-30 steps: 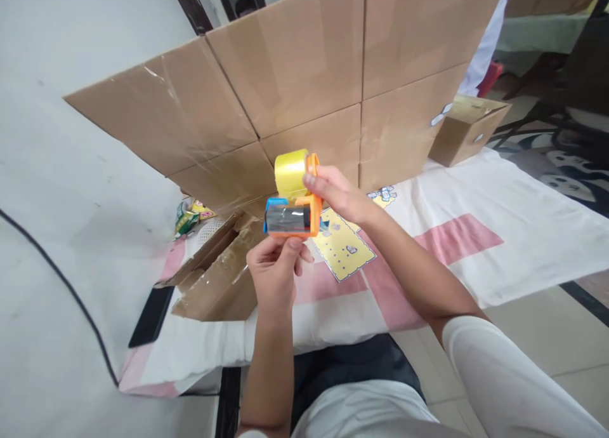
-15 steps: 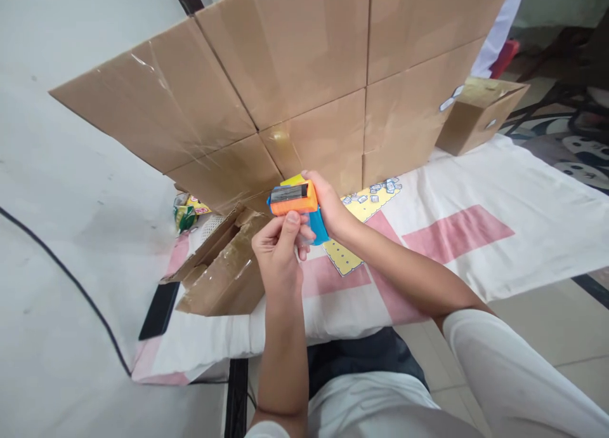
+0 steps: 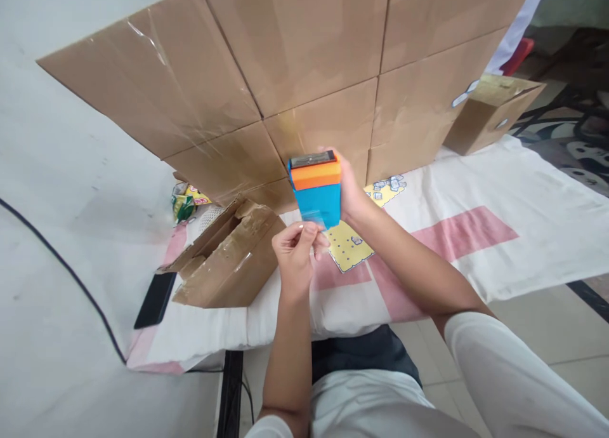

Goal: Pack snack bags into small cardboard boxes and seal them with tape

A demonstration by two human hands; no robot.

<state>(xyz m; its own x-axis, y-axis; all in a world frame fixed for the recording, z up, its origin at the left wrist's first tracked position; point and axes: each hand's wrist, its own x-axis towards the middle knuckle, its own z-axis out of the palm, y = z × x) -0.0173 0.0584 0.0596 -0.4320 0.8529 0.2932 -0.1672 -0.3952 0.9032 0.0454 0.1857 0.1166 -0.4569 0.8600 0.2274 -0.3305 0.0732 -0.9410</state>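
My right hand (image 3: 349,187) grips an orange and blue tape dispenser (image 3: 316,187), held upright in front of a big opened cardboard box (image 3: 304,57). The yellow tape roll is hidden behind the dispenser. Just below it, my left hand (image 3: 297,251) pinches the clear end of the tape (image 3: 314,219) between thumb and fingers. Both hands hover above a white cloth with pink bands (image 3: 457,228).
A small flattened, taped cardboard box (image 3: 228,257) lies left of my hands. A black phone (image 3: 155,299) rests at the cloth's left edge, and a green and yellow packet (image 3: 186,203) sits behind. Another small box (image 3: 495,111) stands at the right. A black cable (image 3: 57,266) runs across the white floor.
The dispenser has been turned so its blue face points at me and the yellow roll went out of sight. My left hand slid down from the orange body to the tape end.
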